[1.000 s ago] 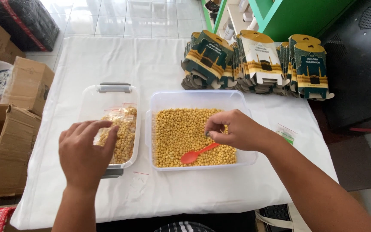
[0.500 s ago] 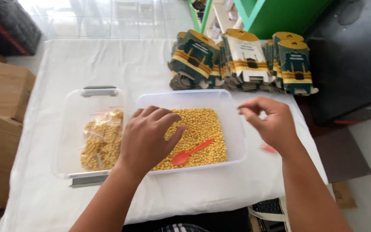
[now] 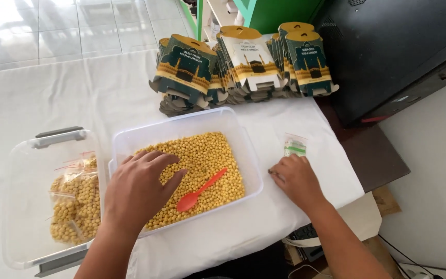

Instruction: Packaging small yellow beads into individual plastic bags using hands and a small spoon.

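- Left hand (image 3: pixel 139 190): palm down, fingers spread and loosely open, resting over the near-left part of the middle tub (image 3: pixel 243 150); fingertips touch the yellow kernels (image 3: pixel 207 155). Nothing clamped in it.
- Right hand (image 3: pixel 298 178): flat on the white cloth (image 3: pixel 78 98), right of the middle tub, fingers bent down onto the cloth; cannot tell if anything is pinched under them. Tips sit just below a small stack of clear zip bags (image 3: pixel 295 145).
- Hands are well apart, w/ the tub's right wall between them.
- Middle tub: clear plastic, rectangular, approx. centre of worktop, kernels covering most of its floor.
- Red plastic spoon (image 3: pixel 200 191): lies on the kernels, bowl toward near edge, handle pointing up-right; just beside left thumb, not held.
- Left tub (image 3: pixel 19 165): clear, w/ grey latch handles; holds filled zip bags of kernels (image 3: pixel 76 206) piled at its right side. Stands just beside middle tub.
- Folded cartons (image 3: pixel 243 64): dark green/cream printed packs, stacked in a leaning row at the far edge of worktop, behind middle tub.
- Black cabinet (image 3: pixel 403 46): stands right of worktop, past the cloth edge.
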